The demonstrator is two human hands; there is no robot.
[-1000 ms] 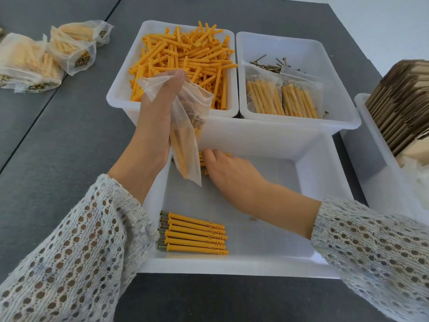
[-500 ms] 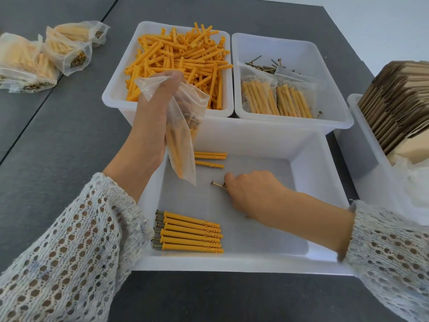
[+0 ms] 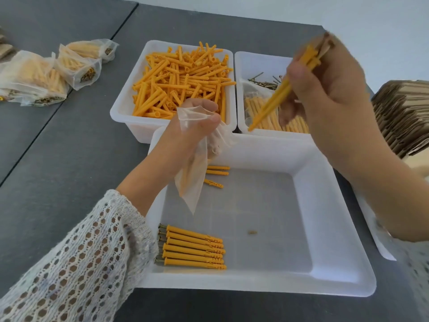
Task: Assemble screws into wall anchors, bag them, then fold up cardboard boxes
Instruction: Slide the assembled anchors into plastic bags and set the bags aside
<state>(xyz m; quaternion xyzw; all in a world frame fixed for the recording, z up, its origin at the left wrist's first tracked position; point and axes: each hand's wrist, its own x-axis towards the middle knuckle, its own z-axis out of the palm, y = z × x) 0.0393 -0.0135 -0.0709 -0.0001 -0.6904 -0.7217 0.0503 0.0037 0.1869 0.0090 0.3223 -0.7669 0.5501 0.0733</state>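
Observation:
My left hand grips the mouth of a clear plastic bag that hangs over the near white tray's left side, with some orange anchors inside it. My right hand, raised above the tray, pinches a few orange anchors with screws, tips pointing down-left toward the bag. In the tray, several assembled anchors lie in a row at the front left and three more anchors lie at the back left.
A bin of loose orange anchors stands behind the tray. Beside it a bin holds screws and filled bags. Filled bags lie on the grey table at far left. Flat cardboard boxes are stacked at right.
My right hand has risen from the tray floor with a few anchors and now holds them up at the right of the bag. The left hand still holds the bag.

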